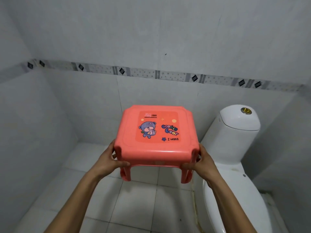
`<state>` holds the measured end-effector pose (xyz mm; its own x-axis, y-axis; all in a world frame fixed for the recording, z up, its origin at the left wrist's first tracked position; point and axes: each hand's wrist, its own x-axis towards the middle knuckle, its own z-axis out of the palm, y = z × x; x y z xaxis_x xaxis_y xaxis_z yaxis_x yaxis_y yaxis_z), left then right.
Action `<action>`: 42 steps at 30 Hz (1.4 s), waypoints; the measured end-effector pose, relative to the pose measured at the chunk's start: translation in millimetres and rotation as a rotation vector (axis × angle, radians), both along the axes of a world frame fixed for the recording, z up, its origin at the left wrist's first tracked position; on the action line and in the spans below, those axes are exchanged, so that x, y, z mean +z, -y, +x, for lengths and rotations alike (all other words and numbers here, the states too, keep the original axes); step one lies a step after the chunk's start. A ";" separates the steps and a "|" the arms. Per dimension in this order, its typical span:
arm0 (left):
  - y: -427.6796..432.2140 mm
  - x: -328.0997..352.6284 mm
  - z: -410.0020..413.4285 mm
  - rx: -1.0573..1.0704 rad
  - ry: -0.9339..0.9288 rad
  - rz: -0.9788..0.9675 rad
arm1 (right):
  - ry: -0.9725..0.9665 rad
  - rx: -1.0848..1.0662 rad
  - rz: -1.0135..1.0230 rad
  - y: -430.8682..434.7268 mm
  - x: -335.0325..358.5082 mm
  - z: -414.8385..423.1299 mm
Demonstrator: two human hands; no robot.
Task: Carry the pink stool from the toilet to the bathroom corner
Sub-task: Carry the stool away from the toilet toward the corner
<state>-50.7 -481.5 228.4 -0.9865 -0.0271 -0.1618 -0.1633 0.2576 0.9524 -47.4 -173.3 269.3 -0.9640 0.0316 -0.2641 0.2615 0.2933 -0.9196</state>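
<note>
A pink plastic stool [157, 140] with a cartoon bear sticker on its seat hangs upright in the air at the middle of the head view, its legs well above the floor. My left hand [109, 161] grips its near left corner, thumb on the front rim. My right hand [201, 163] grips the near right corner the same way. The stool is left of the white toilet [235, 148], whose lid is closed, and does not touch it. The corner of the bathroom [75, 140] lies to the left, behind the stool.
White tiled walls with a grey patterned band enclose the space on the left, back and right. The white tiled floor [134, 204] spreads under the stool toward the left corner. A yellowish stain runs along the toilet's base.
</note>
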 end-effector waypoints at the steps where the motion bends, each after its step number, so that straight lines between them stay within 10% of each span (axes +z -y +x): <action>1: -1.4 1.0 -0.7 0.006 -0.002 0.002 | 0.001 0.004 0.006 -1.1 0.3 -1.8; 42: 131.0 4.1 -40.6 0.027 0.018 0.007 | -0.057 0.017 -0.032 131.1 -5.3 -46.9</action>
<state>-91.3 -612.4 232.5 -0.9823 -0.0522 -0.1801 -0.1874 0.2463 0.9509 -94.3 -304.3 264.0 -0.9779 0.0072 -0.2091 0.2034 0.2677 -0.9418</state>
